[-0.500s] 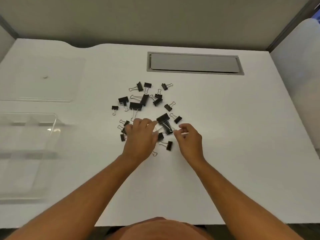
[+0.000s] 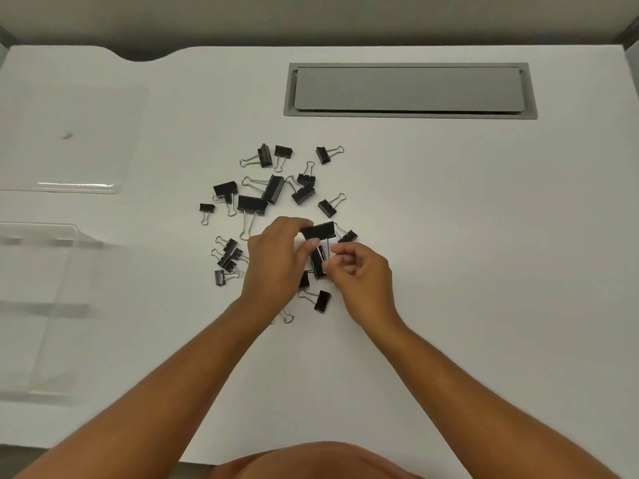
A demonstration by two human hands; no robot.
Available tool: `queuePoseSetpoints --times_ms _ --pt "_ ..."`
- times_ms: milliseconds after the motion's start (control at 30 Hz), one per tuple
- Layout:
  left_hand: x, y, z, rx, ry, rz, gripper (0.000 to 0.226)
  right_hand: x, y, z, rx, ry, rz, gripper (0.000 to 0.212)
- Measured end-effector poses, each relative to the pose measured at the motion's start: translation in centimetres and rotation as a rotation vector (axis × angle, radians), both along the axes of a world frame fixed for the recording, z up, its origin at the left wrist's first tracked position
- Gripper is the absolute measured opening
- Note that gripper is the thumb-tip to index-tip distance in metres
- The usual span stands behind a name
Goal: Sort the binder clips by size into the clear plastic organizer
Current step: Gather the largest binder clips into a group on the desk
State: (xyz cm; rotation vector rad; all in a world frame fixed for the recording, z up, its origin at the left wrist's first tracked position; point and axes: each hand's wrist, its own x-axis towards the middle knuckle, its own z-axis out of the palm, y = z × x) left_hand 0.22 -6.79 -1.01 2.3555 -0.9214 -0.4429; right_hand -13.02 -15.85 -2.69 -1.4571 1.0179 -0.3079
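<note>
Several black binder clips (image 2: 273, 188) of different sizes lie scattered on the white table (image 2: 449, 271). My left hand (image 2: 276, 261) pinches a large black clip (image 2: 320, 230) between thumb and fingers, just above the pile's near part. My right hand (image 2: 359, 278) is next to it, its fingertips closed on the wire handle of another large clip (image 2: 318, 262) below the first one. The clear plastic organizer (image 2: 45, 305) stands at the left edge, well apart from both hands. Some clips are hidden under my left hand.
The organizer's clear lid (image 2: 76, 140) lies flat at the back left. A grey cable hatch (image 2: 409, 89) is set into the table at the back right. Small clips (image 2: 228, 257) cluster just left of my left hand.
My left hand has taken hold of the large clip and raised it a little. My right hand's fingers have closed on the wire handle beside it.
</note>
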Motion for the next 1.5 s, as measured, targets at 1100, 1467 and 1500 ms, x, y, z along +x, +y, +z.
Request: queuePoseSetpoints --times_ms 1100,1467,1500 --pt "-6.1 -3.4 2.1 -0.189 -0.453 -0.303 0.054 -15.3 -7.0 -1.7 -0.795 0.277 -0.231 0.055" --pt "-16.5 -10.1 1.6 -0.138 0.349 -0.396 0.034 -16.1 -6.0 1.9 -0.468 -0.009 -0.171 0.041" --pt "-16.5 -10.1 1.3 -0.132 0.325 -0.434 0.035 -16.4 -6.5 1.8 -0.504 0.017 -0.179 0.033"
